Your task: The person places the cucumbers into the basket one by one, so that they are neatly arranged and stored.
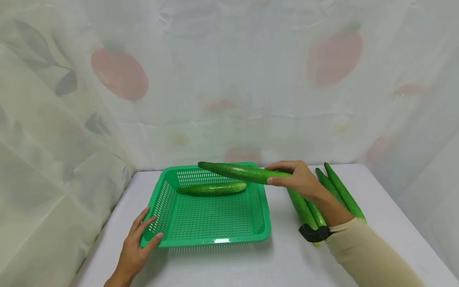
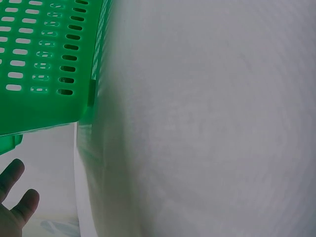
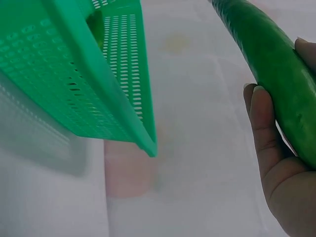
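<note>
Held cucumber (image 1: 233, 171) near one end in curled right grip (image 1: 304, 181), with left grip (image 1: 134, 246) spread by basket (image 1: 251, 238). Looked stiff, slick; probably steadiest held mid-length.

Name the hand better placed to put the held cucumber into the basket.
Probably the right hand: it holds the cucumber, which overlaps the basket in the head view. The left hand, at the basket's left side, holds none.

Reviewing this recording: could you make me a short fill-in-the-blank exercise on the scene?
The right hand holds a cucumber coloured ____.
The number of cucumbers inside the basket is ____.
The band at the right wrist is coloured ____.
In the head view, the left hand is at the basket's ____ side.

Missing words: green; one; black; left.
</note>
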A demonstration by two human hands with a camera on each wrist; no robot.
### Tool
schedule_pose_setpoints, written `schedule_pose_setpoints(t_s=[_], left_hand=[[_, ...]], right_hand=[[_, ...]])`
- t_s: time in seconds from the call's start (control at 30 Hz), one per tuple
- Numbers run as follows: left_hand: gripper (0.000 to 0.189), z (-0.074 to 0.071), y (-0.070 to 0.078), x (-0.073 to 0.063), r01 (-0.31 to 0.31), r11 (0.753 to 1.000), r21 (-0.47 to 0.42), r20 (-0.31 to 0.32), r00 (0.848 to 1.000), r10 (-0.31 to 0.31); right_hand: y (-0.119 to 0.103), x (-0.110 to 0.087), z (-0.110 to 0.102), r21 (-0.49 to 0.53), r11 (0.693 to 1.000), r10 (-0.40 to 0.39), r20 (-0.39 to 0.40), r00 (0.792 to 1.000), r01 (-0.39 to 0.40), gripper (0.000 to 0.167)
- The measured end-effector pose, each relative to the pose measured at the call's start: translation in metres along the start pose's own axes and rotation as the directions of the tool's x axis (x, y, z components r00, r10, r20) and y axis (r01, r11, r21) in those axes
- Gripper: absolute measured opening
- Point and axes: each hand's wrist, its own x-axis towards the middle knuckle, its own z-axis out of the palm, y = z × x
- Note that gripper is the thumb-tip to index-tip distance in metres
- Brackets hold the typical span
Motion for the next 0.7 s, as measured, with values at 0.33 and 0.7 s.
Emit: schedule_pose_setpoints(t_s=[0.33,0.7], left_hand=[[0.047,0.001,0.000,0.000,-0.009,1.000,-0.001,-0.004,1.000,0.009],[0.046,0.001,0.000,-0.001,-0.005,1.000,-0.005,-0.001,1.000,0.005]], right_hand=[[0.017,0.020,0.018,-0.021,1.000,0.017,0.038,0.999,-0.016,0.036],[0.030,0.039,0.035,0.000,1.000,0.013,0.108,0.994,-0.014,0.038]])
